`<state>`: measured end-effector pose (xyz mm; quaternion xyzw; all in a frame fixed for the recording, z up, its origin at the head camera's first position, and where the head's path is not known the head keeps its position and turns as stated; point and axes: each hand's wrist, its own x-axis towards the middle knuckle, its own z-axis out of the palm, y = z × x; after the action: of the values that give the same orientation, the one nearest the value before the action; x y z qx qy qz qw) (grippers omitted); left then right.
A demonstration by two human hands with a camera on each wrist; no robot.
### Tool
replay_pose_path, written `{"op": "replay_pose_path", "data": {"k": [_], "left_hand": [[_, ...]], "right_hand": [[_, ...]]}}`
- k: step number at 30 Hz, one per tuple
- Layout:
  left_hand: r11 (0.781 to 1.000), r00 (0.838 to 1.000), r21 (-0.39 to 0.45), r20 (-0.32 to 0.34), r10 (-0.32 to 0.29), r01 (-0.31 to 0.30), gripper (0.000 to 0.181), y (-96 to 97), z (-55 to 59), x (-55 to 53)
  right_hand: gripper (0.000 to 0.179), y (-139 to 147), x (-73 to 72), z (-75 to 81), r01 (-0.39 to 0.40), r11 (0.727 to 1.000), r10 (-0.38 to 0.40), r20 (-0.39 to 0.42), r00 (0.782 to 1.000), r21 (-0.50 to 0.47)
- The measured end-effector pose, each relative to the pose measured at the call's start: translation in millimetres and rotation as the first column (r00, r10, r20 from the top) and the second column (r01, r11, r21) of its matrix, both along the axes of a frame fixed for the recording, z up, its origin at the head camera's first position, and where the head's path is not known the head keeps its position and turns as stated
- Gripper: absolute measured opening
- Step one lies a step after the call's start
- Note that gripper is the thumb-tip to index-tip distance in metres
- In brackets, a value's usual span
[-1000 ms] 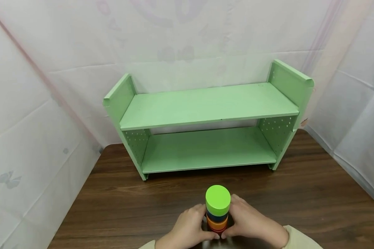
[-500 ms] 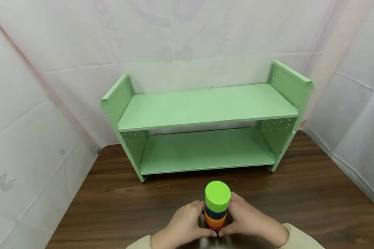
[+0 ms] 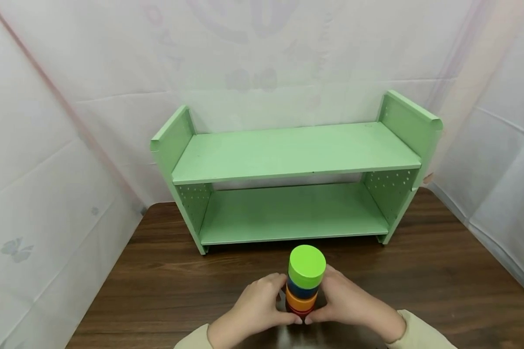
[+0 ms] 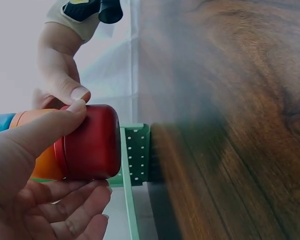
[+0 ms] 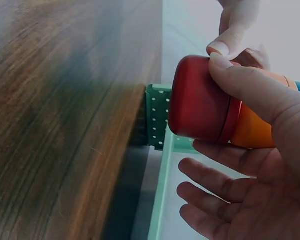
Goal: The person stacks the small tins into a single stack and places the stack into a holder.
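An upright stack of coloured stacking cups (image 3: 306,264) is held between both hands in the head view: bright green on top, then blue, orange and red. My left hand (image 3: 262,303) grips its left side, thumb at the front near the bottom. From the other side my right hand (image 3: 342,298) grips it, its thumb tip meeting the left one. In the left wrist view the red cup (image 4: 92,142) is the lowest, rounded, with a gap between it and the wooden table (image 4: 230,150). The right wrist view shows the same red cup (image 5: 197,100) under the thumb, the other fingers spread.
A pale green two-tier shelf (image 3: 297,150) stands behind the hands, with raised side panels (image 3: 408,118) and nothing on either board. White printed sheeting (image 3: 262,58) hangs behind and at both sides. Dark wood tabletop (image 3: 166,291) surrounds the hands.
Both hands have raised the cup stack slightly, and it sits higher in the head view, nearer the shelf's front edge. The grip stays the same; the head view has shifted a little.
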<state>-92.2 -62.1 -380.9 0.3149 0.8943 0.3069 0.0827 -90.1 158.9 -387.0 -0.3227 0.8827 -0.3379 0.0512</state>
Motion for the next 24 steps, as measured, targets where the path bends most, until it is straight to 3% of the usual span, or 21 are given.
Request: {"op": "replay_pose_path", "data": {"k": [5, 10, 19, 24], "left_hand": [[1.0, 1.0, 0.018, -0.004, 0.013, -0.013, 0.049, -1.3, -0.5, -1.3], [0.999, 1.0, 0.039, -0.01, 0.026, -0.025, 0.052, -2.3, -3.2, -1.9], [0.995, 0.998, 0.084, 0.054, 0.04, -0.044, 0.05, -4.5, -11.4, -3.5], [0.994, 0.998, 0.097, 0.047, 0.044, -0.048, 0.051, -6.1, -14.5, -3.7]], "right_hand": [[0.071, -0.1, -1.2, 2.2, 0.011, 1.0, -0.011, -0.016, 1.0, -0.005], [0.071, -1.1, -2.4, 1.3, 0.03, 0.999, -0.03, 0.026, 0.999, -0.026], [0.07, -1.7, -1.2, -3.9, 0.029, 1.0, -0.029, 0.006, 1.0, -0.011], [0.068, -2.2, -1.1, -5.1, 0.033, 0.999, -0.033, 0.013, 0.999, -0.024]]}}
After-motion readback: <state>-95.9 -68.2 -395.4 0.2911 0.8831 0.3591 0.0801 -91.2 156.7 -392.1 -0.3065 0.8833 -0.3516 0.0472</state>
